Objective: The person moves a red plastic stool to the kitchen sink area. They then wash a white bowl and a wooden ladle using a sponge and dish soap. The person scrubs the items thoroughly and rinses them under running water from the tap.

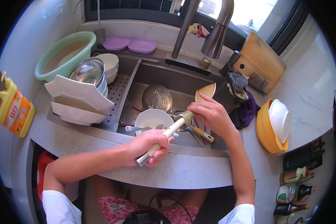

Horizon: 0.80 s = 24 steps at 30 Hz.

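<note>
My left hand (152, 145) is closed around the cream handle (173, 127) of a cooking spatula, just above its metal end cap. The spatula's pale yellow head (206, 91) points up and away to the right, over the sink. My right hand (212, 112) pinches a wet greenish scrubbing pad (187, 116) wrapped about the spatula's upper shaft. Below the tool, a white bowl (149, 119) with a metal spoon (135, 128) in it sits in the steel sink (182, 84). A perforated metal skimmer (156, 98) lies behind the bowl, and a yellow-handled utensil (203, 133) to its right.
White dishes (79, 92) and a metal bowl (88, 71) stack at left before a green basin (64, 56). A faucet (215, 36) overhangs the sink. Yellow dish soap (14, 106) stands far left. Right are a cutting board (260, 61), purple cloth (247, 109) and yellow bowl (264, 126).
</note>
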{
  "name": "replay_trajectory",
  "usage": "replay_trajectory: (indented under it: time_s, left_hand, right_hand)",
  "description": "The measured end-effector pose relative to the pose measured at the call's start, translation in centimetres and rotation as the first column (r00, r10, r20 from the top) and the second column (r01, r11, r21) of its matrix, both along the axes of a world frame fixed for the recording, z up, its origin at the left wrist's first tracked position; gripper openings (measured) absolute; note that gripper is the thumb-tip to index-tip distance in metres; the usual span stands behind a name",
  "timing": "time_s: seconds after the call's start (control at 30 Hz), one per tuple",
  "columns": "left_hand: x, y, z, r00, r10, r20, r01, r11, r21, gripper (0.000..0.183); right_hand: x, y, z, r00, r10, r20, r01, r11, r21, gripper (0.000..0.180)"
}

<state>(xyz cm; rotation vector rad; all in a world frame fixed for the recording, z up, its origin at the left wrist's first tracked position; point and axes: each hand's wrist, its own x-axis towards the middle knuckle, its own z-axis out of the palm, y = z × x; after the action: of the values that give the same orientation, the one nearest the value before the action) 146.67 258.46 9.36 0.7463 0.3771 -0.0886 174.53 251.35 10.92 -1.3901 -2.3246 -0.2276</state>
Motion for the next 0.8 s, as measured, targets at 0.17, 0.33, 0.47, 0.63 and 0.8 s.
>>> replay_trajectory:
  time_s: [0.17, 0.33, 0.47, 0.63, 0.8]
  left_hand:
    - [0.3, -0.1, 0.0, 1.000, -0.003, 0.011, 0.003, 0.999, 0.038, 0.019]
    - [0.2, -0.3, 0.4, 1.000, 0.002, 0.027, -0.004, 0.995, 0.095, 0.020]
    - [0.2, -0.1, 0.2, 1.000, -0.020, 0.018, 0.017, 0.990, 0.143, 0.019]
    - [-0.1, -0.1, 0.2, 0.997, -0.076, -0.027, 0.080, 0.969, 0.234, 0.019]
    - [-0.4, -0.5, 1.3, 0.996, -0.094, -0.006, 0.090, 0.931, 0.353, 0.019]
  right_hand:
    - [1.3, 0.5, -0.5, 0.997, -0.042, 0.060, 0.038, 0.996, 0.078, 0.030]
    - [1.7, 0.4, -0.3, 0.988, -0.106, 0.111, 0.088, 0.984, 0.156, 0.029]
    - [1.0, 0.0, -0.5, 0.988, -0.126, 0.087, 0.112, 0.981, 0.156, 0.027]
    - [-0.4, -0.6, -0.1, 0.991, -0.081, 0.105, 0.062, 0.983, 0.173, 0.030]
    - [-1.5, -0.9, 0.8, 0.992, -0.072, 0.099, 0.043, 0.962, 0.270, 0.029]
